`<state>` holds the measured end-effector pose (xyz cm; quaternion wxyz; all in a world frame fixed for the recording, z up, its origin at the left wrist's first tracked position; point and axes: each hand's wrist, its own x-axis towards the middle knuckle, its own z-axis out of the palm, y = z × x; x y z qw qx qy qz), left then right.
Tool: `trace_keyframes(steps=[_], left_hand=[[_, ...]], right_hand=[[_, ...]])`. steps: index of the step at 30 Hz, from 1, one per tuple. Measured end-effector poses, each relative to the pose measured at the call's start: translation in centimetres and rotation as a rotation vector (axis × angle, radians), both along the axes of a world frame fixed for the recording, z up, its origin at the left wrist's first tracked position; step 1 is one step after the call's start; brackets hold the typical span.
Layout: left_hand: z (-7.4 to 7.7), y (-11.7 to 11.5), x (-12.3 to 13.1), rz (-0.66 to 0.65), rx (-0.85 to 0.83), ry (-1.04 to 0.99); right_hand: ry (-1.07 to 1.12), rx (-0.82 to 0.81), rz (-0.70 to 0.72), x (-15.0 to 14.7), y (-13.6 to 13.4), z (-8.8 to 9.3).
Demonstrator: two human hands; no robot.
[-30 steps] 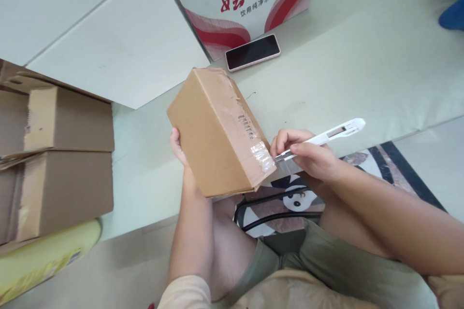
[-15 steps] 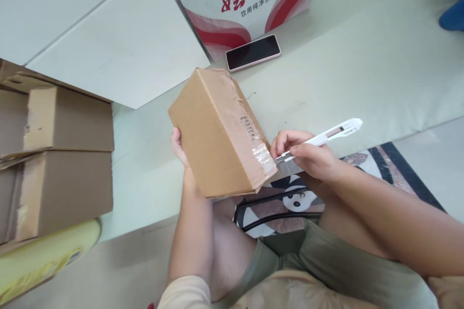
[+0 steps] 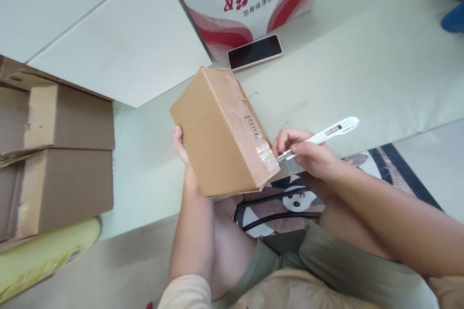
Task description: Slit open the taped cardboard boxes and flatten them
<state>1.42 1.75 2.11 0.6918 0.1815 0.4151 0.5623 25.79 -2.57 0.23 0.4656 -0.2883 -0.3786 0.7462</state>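
Note:
A brown cardboard box (image 3: 213,140) is tilted in front of me, with a strip of tape and torn paper along its right side. My left hand (image 3: 180,146) grips it at the lower left; most of those fingers are hidden behind the box. In my right hand (image 3: 308,152) is a white utility knife (image 3: 335,129), pinched between thumb and fingers. Its blade end meets the box's taped lower right corner, while the handle points up and to the right.
A phone (image 3: 255,52) lies on the pale table (image 3: 362,72) before a white and red carton (image 3: 250,9). Large white boxes (image 3: 126,53) stand at the upper left. Opened cardboard boxes (image 3: 78,188) are stacked at left above a yellow package (image 3: 50,256). A bag with pandas (image 3: 297,198) lies below.
The box and the view have shifted slightly. The knife's rear end sits a little lower and further left; both hands keep their holds.

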Motion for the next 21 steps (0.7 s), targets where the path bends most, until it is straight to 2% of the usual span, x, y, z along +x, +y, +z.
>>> trace_keyframes(steps=[9,15,17,21], left_hand=[[-0.5,0.1,-0.9,-0.009,0.039,0.09],[-0.9,0.2,-1.2,-0.038,0.03,0.013],[-1.0,0.3,-1.3,-0.02,0.045,0.009],[-1.1,0.6,-1.7,0.047,0.08,0.061]], right_hand=[[-0.033,-0.029,0.006,-0.2,-0.1,-0.2],[0.097,-0.146,-0.009,-0.4,0.3,0.1],[0.155,-0.197,-0.069,-0.4,0.7,0.2],[0.237,-0.28,-0.339,-0.2,1.5,0.3]])
